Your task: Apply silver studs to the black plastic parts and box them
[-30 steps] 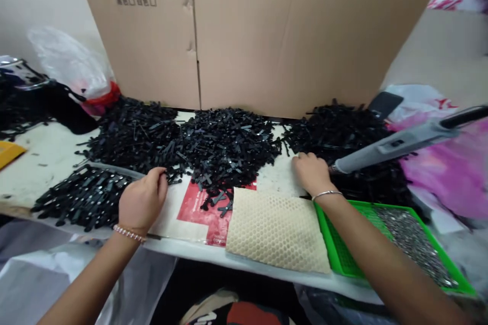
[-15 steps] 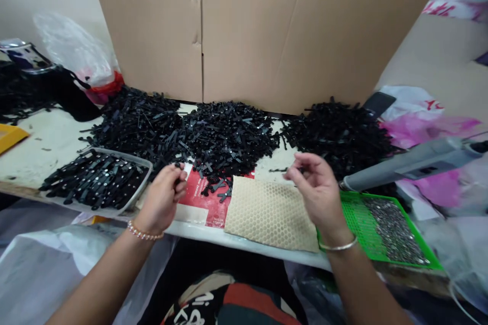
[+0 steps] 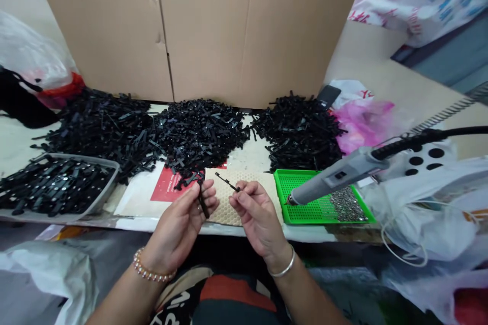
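Observation:
My left hand (image 3: 178, 224) is raised over the table's front edge, shut on a thin black plastic strip (image 3: 203, 202). My right hand (image 3: 256, 222) pinches a second black strip (image 3: 227, 182) between thumb and fingertips, its far end pointing left. The two strips are apart, with a small gap between my hands. Below them lies a beige honeycomb mat (image 3: 244, 176), mostly hidden by my hands. Three heaps of black plastic pieces (image 3: 200, 134) lie just beyond the mat. A grey corded power tool (image 3: 335, 177) rests to the right of my right hand, its nose over a green tray.
The green mesh tray (image 3: 305, 203) holds small metal pieces at its right end. A clear tray (image 3: 84, 158) of black strips sits at the left. Red printed paper (image 3: 165, 185) lies under the heaps' edge. Cardboard (image 3: 213, 25) stands behind; plastic bags lie right and below.
Both hands have lifted off the table and come together, each now holding a black strip. The scene has shifted left in view, and the grey tool now lies over the green tray.

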Demonstrator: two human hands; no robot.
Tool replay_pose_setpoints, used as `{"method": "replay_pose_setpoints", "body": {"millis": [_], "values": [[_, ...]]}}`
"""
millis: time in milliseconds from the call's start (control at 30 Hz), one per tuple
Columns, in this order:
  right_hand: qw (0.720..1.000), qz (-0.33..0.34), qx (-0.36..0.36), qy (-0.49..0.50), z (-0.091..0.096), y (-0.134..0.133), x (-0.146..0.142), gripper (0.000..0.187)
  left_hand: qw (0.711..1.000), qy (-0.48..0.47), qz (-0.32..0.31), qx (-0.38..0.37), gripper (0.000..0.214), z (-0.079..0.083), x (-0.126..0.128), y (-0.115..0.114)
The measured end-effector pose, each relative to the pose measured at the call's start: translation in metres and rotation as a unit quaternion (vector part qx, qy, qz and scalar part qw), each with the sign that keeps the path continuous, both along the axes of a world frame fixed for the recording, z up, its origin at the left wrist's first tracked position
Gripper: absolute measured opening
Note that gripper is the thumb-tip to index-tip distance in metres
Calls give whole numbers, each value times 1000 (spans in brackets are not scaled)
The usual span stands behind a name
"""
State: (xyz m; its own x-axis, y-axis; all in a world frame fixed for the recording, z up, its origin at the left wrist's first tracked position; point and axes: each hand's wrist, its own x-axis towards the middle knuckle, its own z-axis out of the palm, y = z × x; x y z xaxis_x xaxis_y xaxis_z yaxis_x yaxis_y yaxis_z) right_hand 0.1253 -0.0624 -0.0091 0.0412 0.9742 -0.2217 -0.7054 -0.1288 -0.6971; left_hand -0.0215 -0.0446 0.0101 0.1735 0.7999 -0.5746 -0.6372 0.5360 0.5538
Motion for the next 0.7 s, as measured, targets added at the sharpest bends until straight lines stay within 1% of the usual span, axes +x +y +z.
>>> {"method": "replay_pose_setpoints", "body": {"millis": [100, 167, 267, 400, 500, 567, 633, 700], "values": [[1000, 1, -6, 16, -4, -4, -3, 28, 998, 15, 57, 33, 28, 0, 5, 2], [1000, -26, 0, 16, -8, -5, -7, 31, 994, 16, 85, 68, 25, -2, 10, 1], [996, -81, 27, -10, -14, -4, -16, 29, 989, 8, 108, 103, 14, -5, 20, -4], [988, -130, 59, -59, -19, 3, -25, 24, 983, -8, 124, 136, 6, -5, 36, -14], [982, -165, 57, -69, -20, 9, -23, 24, 986, -13, 98, 132, 10, -9, 40, -19], [978, -175, 69, -89, -20, 12, -18, 23, 992, -3, 58, 109, 16, -14, 38, -20], [976, -151, 92, -123, -18, 14, -13, 22, 995, 36, 15, 92, 22, -19, 33, -20], [975, -101, 116, -162, -17, 16, -10, 20, 989, 97, -27, 105, 26, -22, 27, -18]]}}
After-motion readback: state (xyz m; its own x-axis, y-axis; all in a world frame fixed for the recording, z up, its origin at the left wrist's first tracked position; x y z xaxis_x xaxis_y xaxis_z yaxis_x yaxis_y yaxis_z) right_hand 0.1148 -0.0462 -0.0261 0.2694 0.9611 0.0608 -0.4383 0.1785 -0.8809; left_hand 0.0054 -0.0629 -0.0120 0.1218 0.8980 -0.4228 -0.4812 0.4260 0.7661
